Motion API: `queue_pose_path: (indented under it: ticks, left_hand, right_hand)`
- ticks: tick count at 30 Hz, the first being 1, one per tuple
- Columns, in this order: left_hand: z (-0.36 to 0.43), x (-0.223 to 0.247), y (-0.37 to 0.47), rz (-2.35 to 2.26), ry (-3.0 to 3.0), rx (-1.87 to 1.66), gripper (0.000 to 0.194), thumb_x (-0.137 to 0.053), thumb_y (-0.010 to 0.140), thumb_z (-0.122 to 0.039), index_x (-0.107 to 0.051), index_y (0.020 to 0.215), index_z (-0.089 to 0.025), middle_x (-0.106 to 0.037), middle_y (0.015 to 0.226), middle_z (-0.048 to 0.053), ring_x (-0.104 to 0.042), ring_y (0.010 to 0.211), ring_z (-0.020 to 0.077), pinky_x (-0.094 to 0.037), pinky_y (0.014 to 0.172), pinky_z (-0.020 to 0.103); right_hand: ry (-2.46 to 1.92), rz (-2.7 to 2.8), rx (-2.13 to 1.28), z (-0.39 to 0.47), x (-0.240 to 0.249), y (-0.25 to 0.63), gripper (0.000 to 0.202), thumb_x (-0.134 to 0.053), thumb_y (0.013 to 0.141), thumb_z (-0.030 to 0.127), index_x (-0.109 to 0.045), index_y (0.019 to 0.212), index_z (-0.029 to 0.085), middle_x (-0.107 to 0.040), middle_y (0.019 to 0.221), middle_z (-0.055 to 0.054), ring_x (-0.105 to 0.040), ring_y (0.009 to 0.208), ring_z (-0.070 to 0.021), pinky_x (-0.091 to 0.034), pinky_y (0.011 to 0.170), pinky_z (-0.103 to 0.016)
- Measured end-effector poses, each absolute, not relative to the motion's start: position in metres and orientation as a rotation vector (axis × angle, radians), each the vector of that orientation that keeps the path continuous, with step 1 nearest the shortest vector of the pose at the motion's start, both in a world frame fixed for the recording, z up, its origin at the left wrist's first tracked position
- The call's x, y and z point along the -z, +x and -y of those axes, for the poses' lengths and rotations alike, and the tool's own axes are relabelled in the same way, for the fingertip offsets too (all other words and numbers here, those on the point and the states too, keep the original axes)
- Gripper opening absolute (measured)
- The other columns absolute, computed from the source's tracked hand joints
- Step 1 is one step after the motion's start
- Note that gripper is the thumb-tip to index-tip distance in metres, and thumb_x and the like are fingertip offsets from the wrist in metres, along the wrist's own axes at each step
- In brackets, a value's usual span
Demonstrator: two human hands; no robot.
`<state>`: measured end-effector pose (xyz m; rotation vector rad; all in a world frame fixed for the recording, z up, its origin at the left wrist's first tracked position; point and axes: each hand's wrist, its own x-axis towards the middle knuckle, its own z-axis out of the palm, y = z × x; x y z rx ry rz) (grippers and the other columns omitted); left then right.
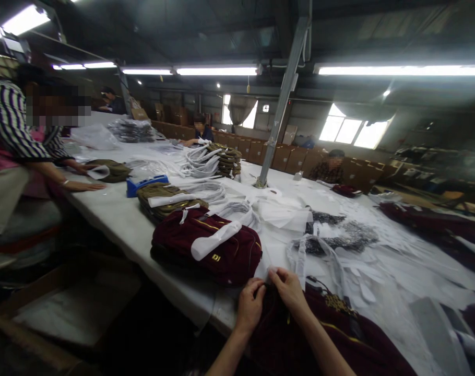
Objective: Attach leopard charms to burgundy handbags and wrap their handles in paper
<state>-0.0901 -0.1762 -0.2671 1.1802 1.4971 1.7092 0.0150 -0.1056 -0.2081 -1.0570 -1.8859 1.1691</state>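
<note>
A dark maroon bag (pixel 363 334) with a yellow zip lies on the table at the lower right, close to me. At its left end my left hand (pixel 250 307) has its fingers bent together; what they grip is too small to make out. Right beside it, my right hand (pixel 287 287) pinches the edge of a small white sheet. Another maroon bag (pixel 237 248) with a small yellow logo and a roll of white paper (pixel 216 240) across it lies just beyond my hands.
Olive bags (pixel 159 197) and a blue holder (pixel 145 184) stand farther along the white table (pixel 120 224). A person in a striped top (pixel 14 115) reaches over an olive bag at left. A metal post (pixel 282 104) rises mid-table. Open boxes lie below the left edge.
</note>
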Motion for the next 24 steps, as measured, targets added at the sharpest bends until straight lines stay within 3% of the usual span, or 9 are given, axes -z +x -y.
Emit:
queue_pose_path:
  ticks: [5,8,13,19,24]
  left_hand:
    - [0.177,0.268,-0.091,-1.459,1.141,-1.706,0.018,-0.053,0.078,-0.025,-0.068,0.086,-0.019,-0.065,0.095,0.006,-0.058,0.094,0.0200,-0.042,0.088,0.031]
    - [0.178,0.271,-0.091,-1.435,1.082,-1.701,0.023,-0.054,0.077,-0.025,-0.063,0.097,-0.017,-0.066,0.099,0.007,-0.059,0.095,0.0202,-0.044,0.087,0.031]
    - [0.178,0.272,-0.093,-1.277,0.863,-1.742,0.040,-0.053,0.080,-0.030,-0.053,0.116,-0.013,-0.060,0.115,0.012,-0.055,0.109,0.0219,-0.042,0.093,0.030]
    - [0.178,0.268,-0.093,-1.341,0.906,-1.728,0.028,-0.056,0.077,-0.040,-0.062,0.087,-0.015,-0.069,0.089,0.008,-0.063,0.087,0.0221,-0.048,0.078,0.028]
    - [0.178,0.273,-0.093,-1.345,0.930,-1.727,0.026,-0.055,0.078,-0.040,-0.060,0.082,-0.015,-0.069,0.085,0.006,-0.063,0.079,0.0203,-0.048,0.073,0.026]
  right_hand:
    - [-1.020,2.072,-0.993,0.110,0.211,0.014,0.029,-0.048,0.081,0.036,-0.067,0.085,0.014,-0.067,0.073,-0.003,-0.060,0.073,-0.0209,-0.045,0.068,-0.027]
    - [-1.012,2.103,-0.945,0.112,0.211,0.013,0.025,-0.048,0.080,0.028,-0.066,0.092,0.016,-0.069,0.083,-0.005,-0.062,0.079,-0.0217,-0.046,0.075,-0.029]
    - [-1.004,2.131,-0.933,0.113,0.213,0.013,0.038,-0.047,0.078,0.020,-0.057,0.115,0.014,-0.064,0.110,-0.010,-0.057,0.103,-0.0228,-0.041,0.091,-0.032]
    - [-0.956,2.219,-0.948,0.118,0.212,0.018,0.044,-0.044,0.079,0.019,-0.050,0.123,0.013,-0.067,0.097,-0.010,-0.062,0.091,-0.0212,-0.045,0.083,-0.031]
    - [-0.996,2.138,-1.029,0.116,0.206,0.020,0.042,-0.052,0.076,0.024,-0.054,0.117,0.013,-0.066,0.090,-0.006,-0.061,0.078,-0.0186,-0.046,0.073,-0.027]
